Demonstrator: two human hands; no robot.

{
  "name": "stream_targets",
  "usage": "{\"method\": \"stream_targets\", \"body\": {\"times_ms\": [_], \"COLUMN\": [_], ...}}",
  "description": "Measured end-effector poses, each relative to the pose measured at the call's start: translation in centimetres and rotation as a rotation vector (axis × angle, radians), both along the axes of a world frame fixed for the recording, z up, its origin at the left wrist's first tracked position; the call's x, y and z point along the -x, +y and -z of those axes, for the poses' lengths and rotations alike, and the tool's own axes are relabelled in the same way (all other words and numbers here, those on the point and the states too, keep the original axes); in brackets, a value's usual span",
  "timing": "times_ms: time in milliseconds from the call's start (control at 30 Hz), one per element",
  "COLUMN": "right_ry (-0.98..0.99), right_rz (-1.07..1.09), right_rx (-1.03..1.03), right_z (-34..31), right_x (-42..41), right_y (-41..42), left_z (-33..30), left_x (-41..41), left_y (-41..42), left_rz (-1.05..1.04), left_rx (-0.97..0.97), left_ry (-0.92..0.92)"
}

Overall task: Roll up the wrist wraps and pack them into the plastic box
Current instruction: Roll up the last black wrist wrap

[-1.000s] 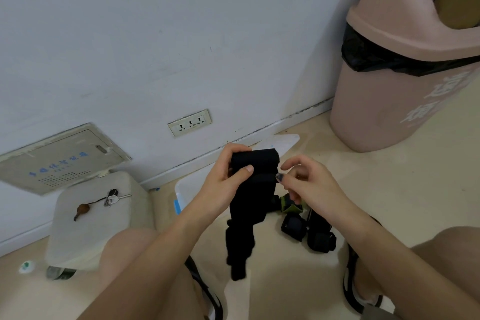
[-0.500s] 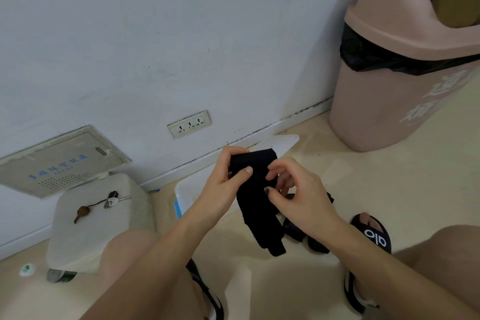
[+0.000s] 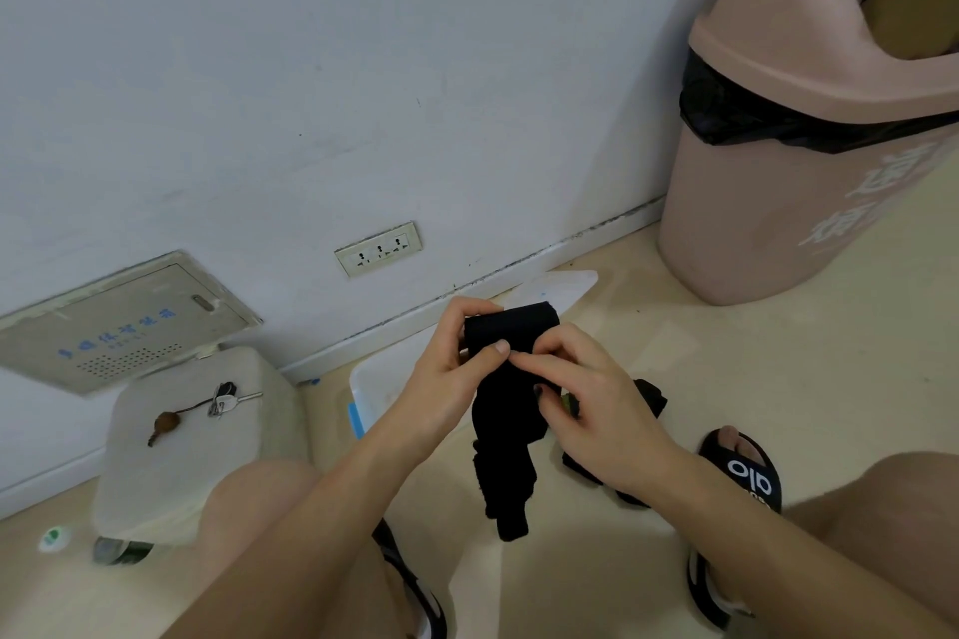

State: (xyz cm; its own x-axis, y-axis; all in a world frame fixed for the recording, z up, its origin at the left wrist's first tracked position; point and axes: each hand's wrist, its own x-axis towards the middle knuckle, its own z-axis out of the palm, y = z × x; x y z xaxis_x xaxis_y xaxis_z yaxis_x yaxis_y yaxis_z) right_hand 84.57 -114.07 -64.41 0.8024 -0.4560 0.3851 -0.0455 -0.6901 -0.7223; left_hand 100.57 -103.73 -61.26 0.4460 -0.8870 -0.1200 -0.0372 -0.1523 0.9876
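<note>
Both hands, left hand (image 3: pixel 446 379) and right hand (image 3: pixel 597 410), pinch a black wrist wrap (image 3: pixel 511 410) above the floor; rolled at top, its limp tail hangs straight downward.

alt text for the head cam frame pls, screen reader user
Both hands hold a black wrist wrap above the floor: the left hand grips its partly rolled top, the right hand pinches it just below, and the loose tail hangs down. A clear plastic box lies behind, with more black wraps on the floor.
</note>
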Motion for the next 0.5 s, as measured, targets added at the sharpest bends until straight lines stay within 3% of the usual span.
{"method": "stream_targets", "body": {"times_ms": [267, 500], "right_ry": [0.028, 0.081], "right_rz": [0.01, -0.014], "right_rx": [0.038, -0.06], "right_z": [-0.37, -0.41], "right_x": [0.31, 0.79], "right_y": [0.3, 0.3], "left_z": [0.0, 0.08], "left_x": [0.0, -0.16], "left_y": [0.03, -0.05], "left_rz": [0.018, -0.008], "left_rx": [-0.012, -0.022], "left_ry": [-0.005, -0.045]}}
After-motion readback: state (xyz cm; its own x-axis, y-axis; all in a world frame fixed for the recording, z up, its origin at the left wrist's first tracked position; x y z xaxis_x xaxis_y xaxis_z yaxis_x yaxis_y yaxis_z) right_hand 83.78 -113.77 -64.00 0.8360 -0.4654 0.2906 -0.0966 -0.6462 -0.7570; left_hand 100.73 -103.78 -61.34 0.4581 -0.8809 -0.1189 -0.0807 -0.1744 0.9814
